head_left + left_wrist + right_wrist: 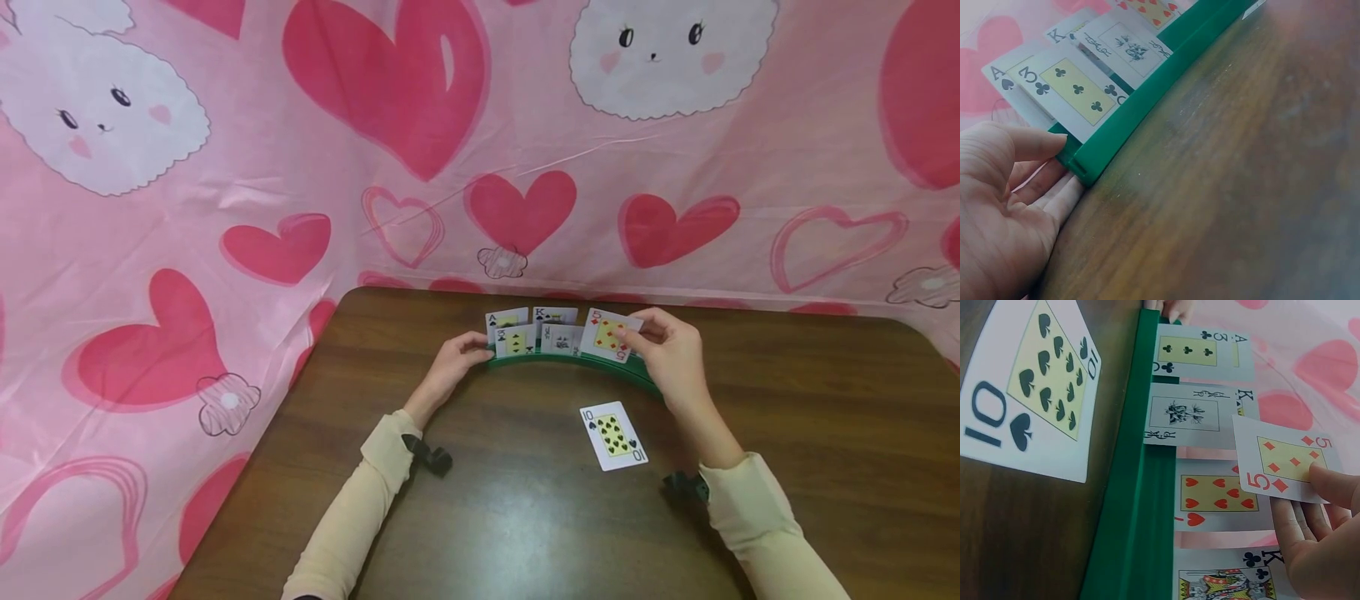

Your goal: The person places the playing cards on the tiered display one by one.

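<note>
A curved green card holder (pixel 536 358) stands on the table, with its left end gripped between the thumb and fingers of my left hand (pixel 448 368). My right hand (pixel 675 357) pinches the five of diamonds (pixel 1266 447) by its edge, above the holder's front groove. Upright in the front row are the three of clubs (pixel 1072 87) and a joker (pixel 1125 50). Behind them stand the ace of spades (pixel 1000 78), a king of spades (pixel 555 314), a hearts card (pixel 1219 492) and the king of clubs (pixel 1225 584).
Face up on the brown wooden table (pixel 480 517) lies the ten of spades (pixel 613 437), in front of the holder and left of my right forearm. A pink cloth (pixel 525 142) with hearts hangs behind the table and along its left side.
</note>
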`<act>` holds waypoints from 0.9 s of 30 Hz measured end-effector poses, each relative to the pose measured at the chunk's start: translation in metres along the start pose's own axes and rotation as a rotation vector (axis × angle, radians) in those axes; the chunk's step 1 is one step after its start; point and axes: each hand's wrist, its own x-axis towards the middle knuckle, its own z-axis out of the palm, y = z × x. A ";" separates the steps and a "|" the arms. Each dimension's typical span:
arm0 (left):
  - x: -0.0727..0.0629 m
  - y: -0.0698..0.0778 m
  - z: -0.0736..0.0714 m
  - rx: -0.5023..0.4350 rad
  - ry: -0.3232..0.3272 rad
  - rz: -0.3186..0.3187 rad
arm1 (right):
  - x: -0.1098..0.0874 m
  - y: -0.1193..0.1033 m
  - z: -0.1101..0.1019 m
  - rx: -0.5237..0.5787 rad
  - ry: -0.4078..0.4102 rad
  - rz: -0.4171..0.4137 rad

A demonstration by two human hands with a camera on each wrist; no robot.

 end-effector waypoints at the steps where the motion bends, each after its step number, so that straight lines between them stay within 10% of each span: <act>1: 0.000 0.000 0.000 -0.005 -0.001 0.000 | 0.000 0.001 0.001 0.012 0.000 0.003; 27: 0.000 0.000 0.002 -0.011 0.015 0.004 | 0.001 0.018 0.001 -0.028 0.012 0.046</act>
